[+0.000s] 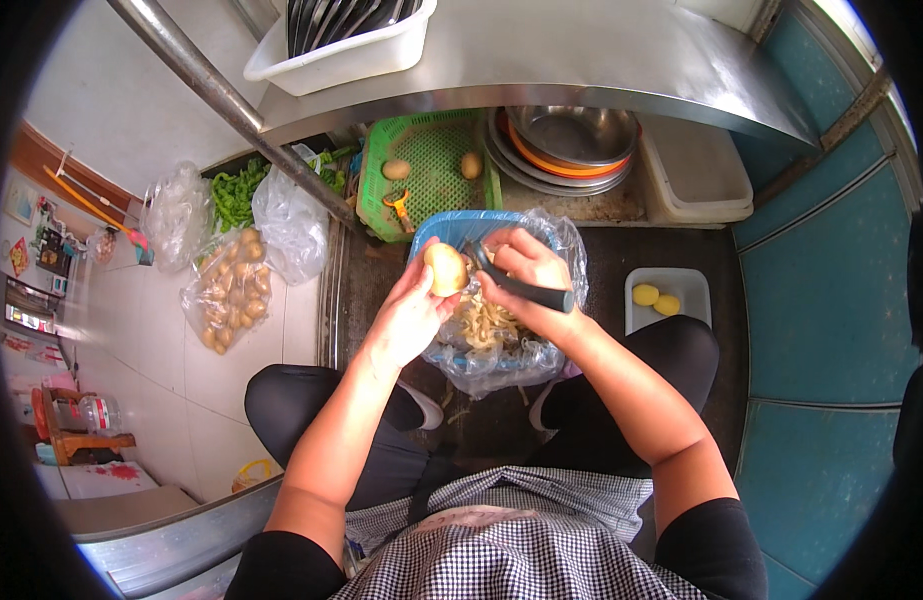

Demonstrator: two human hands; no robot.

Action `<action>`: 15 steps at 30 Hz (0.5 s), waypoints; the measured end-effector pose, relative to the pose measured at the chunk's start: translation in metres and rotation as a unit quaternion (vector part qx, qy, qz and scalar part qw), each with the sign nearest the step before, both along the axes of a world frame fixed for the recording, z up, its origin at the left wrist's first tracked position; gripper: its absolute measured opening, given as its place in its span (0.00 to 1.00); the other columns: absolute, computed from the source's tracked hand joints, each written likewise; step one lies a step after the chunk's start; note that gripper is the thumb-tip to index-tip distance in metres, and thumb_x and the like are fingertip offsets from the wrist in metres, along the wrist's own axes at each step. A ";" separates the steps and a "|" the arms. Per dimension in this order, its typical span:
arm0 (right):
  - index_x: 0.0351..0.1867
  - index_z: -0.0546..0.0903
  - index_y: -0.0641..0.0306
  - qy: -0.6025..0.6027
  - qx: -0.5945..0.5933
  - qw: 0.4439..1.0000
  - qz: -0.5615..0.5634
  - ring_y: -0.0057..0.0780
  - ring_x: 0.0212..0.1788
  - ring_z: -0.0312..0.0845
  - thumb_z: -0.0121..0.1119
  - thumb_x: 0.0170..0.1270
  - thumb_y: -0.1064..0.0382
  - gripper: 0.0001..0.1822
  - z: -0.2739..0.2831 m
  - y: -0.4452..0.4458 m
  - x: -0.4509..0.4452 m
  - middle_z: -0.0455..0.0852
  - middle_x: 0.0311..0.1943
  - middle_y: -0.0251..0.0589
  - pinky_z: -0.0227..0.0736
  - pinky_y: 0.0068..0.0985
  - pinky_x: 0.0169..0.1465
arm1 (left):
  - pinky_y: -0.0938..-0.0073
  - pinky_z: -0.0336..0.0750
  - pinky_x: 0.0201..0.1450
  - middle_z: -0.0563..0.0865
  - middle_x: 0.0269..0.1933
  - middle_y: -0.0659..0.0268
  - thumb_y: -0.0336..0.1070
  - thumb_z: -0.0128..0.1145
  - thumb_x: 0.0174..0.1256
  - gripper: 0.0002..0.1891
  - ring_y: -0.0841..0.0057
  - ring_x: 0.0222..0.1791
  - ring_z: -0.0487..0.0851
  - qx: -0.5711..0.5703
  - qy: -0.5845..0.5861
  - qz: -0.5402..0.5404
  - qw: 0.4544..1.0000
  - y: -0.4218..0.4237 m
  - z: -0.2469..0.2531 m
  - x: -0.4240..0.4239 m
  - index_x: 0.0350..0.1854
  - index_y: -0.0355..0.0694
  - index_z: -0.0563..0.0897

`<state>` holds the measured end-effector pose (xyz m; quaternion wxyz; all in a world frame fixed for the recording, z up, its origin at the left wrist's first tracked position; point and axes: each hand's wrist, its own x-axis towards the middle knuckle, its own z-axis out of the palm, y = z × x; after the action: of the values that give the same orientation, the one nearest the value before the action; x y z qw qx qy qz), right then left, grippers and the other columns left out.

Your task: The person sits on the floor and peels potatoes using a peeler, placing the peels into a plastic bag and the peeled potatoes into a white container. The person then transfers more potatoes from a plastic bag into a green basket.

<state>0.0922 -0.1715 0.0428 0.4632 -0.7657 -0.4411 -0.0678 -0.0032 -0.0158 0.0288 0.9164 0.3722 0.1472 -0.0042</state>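
Note:
My left hand [405,311] holds a potato [445,270] whose facing side looks partly peeled. Close to its right side, my right hand [535,274] grips a black-handled vegetable peeler [532,291]; its blade end is near the potato, and whether it touches I cannot tell. Both hands are over a blue bin [450,223] lined with a clear plastic bag [480,379]. Potato peelings [485,322] lie heaped in the bin. Two peeled yellow potatoes rest in a white tray [667,277] by my right knee.
Under the steel counter [581,52], a green plastic basket [439,187] contains two unpeeled potatoes and an orange peeler [400,210]. Metal basins [574,135] are stacked beside it. A bag of potatoes [232,289] and leafy greens [236,196] are on the left floor. Blue cabinet panels [821,300] stand right.

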 end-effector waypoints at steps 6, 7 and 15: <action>0.22 0.73 0.68 0.179 0.088 0.978 0.067 0.39 0.39 0.75 0.60 0.51 0.62 0.11 -0.013 0.005 -0.003 0.78 0.35 0.47 0.69 0.29 0.43 | 0.73 0.67 0.52 0.73 0.52 0.64 0.41 0.41 0.67 0.17 0.77 0.49 0.72 0.013 -0.013 0.013 1.000 0.005 -0.010 0.002 0.55 0.41 0.67; 0.22 0.73 0.68 0.194 0.100 0.972 0.086 0.38 0.39 0.75 0.59 0.51 0.62 0.11 -0.015 0.007 -0.005 0.78 0.35 0.47 0.68 0.28 0.43 | 0.73 0.67 0.52 0.74 0.52 0.64 0.41 0.41 0.67 0.17 0.77 0.49 0.72 0.023 -0.017 0.020 0.999 0.003 -0.012 0.002 0.55 0.41 0.67; 0.23 0.72 0.68 0.383 0.052 0.919 0.075 0.21 0.25 0.62 0.57 0.55 0.62 0.11 -0.009 0.004 -0.010 0.69 0.19 0.36 0.61 0.23 0.30 | 0.71 0.68 0.47 0.76 0.46 0.63 0.43 0.39 0.68 0.18 0.75 0.46 0.74 0.068 0.022 0.020 0.997 -0.001 -0.017 -0.004 0.54 0.39 0.68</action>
<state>0.0823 -0.1677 0.0335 0.6399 -0.6723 -0.2819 0.2430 -0.0072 -0.0172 0.0117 0.8856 0.4300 0.1748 0.0164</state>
